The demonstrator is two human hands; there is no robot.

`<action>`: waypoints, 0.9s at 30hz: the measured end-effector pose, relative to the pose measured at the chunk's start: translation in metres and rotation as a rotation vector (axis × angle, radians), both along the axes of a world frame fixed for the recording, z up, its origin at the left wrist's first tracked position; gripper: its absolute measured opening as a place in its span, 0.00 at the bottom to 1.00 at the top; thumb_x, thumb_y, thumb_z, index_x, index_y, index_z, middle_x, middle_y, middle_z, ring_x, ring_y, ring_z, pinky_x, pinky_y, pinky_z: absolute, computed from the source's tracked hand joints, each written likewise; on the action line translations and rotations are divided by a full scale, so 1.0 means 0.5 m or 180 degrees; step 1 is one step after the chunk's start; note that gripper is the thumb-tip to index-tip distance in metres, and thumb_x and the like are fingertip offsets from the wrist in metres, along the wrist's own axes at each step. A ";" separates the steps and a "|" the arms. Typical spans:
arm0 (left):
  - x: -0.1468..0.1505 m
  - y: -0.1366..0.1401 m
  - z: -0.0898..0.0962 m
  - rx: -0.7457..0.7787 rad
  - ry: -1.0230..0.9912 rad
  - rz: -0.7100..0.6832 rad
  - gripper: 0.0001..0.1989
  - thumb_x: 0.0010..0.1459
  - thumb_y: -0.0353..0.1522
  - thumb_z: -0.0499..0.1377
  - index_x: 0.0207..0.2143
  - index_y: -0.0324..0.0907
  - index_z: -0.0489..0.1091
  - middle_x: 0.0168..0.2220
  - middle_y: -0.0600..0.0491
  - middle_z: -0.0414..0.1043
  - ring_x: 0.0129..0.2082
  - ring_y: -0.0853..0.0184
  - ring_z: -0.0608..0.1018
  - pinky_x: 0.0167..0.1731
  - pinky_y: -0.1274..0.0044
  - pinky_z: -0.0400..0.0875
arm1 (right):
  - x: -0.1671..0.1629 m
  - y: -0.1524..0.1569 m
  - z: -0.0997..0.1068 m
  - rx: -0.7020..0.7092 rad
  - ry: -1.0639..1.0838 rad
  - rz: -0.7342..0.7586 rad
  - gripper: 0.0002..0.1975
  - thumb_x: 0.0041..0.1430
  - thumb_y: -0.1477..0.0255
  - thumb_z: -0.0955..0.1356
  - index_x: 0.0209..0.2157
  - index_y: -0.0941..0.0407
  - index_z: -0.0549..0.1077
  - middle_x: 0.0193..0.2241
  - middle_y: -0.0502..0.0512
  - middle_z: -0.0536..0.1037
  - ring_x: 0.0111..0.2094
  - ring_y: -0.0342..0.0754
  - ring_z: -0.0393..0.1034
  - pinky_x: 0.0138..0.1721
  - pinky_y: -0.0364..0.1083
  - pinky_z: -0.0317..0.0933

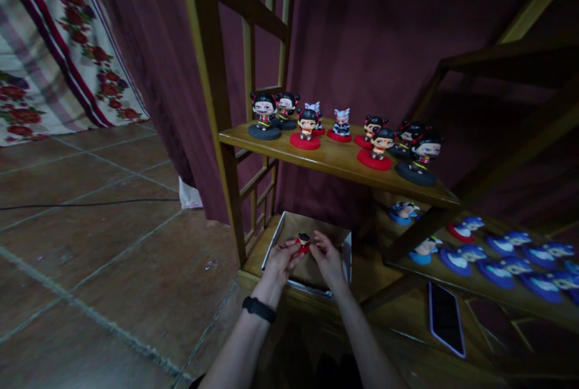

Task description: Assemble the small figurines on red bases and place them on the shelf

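A small figurine (303,242) with black hair and a red base is held over an open cardboard box (284,224). My left hand (281,261) is closed on it from the left, and a black band circles that wrist. From the right, my right hand (329,261) has its curved fingers at the figurine's edge, thumb and fingertips close together. The box has white outer sides and a brown inside, and stands on the lower wooden shelf. My forearms hide part of its front edge.
Above the box, a wooden shelf (337,164) bears several figurines on red or dark bases. More figurines (503,268) with blue bases stand on a lower shelf at the right. A phone (446,318) lies below them. An upright post (212,105) rises at the left.
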State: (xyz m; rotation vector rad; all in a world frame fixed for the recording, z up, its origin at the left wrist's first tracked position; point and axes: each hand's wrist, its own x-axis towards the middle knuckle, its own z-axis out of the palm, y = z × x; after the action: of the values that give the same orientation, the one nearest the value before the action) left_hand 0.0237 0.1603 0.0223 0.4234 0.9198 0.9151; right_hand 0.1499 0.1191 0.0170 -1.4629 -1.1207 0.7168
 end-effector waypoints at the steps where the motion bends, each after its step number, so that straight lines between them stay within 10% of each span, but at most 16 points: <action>1: -0.001 0.000 0.001 -0.0058 -0.0104 -0.0016 0.06 0.44 0.22 0.62 0.29 0.34 0.69 0.26 0.47 0.75 0.24 0.71 0.76 0.27 0.81 0.72 | 0.001 0.000 0.001 -0.0058 0.0194 -0.0036 0.21 0.47 0.66 0.67 0.45 0.52 0.69 0.37 0.53 0.75 0.37 0.48 0.69 0.42 0.49 0.62; 10: 0.001 -0.008 -0.003 0.0009 -0.0312 -0.0105 0.08 0.45 0.19 0.60 0.28 0.36 0.67 0.24 0.51 0.73 0.25 0.69 0.77 0.32 0.74 0.74 | -0.013 -0.003 0.013 -0.0086 0.1652 0.0552 0.19 0.43 0.67 0.69 0.41 0.53 0.72 0.41 0.53 0.75 0.45 0.51 0.67 0.48 0.51 0.57; 27: 0.001 -0.018 0.039 0.1123 -0.0453 -0.0251 0.11 0.41 0.27 0.64 0.31 0.37 0.70 0.28 0.52 0.73 0.26 0.74 0.74 0.30 0.81 0.69 | 0.001 -0.012 0.057 0.0360 0.0763 0.0529 0.16 0.47 0.68 0.68 0.41 0.51 0.70 0.41 0.52 0.75 0.43 0.48 0.68 0.47 0.49 0.59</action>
State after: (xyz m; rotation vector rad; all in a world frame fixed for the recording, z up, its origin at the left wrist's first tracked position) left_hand 0.0241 0.1513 0.0420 0.6818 0.6074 1.0242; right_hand 0.1506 0.1133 0.0457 -1.1643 -1.0859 0.9048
